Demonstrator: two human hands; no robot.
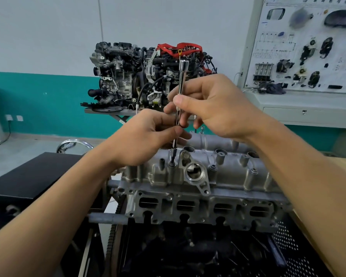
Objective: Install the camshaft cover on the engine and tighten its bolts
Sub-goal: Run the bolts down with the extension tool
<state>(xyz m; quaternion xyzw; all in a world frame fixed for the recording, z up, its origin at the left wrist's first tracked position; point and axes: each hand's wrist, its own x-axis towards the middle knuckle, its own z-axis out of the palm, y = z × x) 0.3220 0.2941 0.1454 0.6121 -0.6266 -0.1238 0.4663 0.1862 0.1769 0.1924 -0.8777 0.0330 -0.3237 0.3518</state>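
The grey aluminium camshaft cover [224,172] lies on top of the engine [188,208] in the middle of the view. A long chrome extension bar [180,82] stands nearly upright, its small socket tip seated on a bolt [171,163] near the cover's left end. My left hand [146,140] pinches the lower part of the bar between thumb and fingers. My right hand [214,106] grips the bar higher up, at its knurled section. Another bolt [202,129] sticks up at the cover's far edge.
A black box [34,176] stands at the left of the engine stand. Behind, two display engines [148,76] sit on a table. A white training panel [308,48] with car parts fills the right background. A wooden surface [344,166] lies at the right edge.
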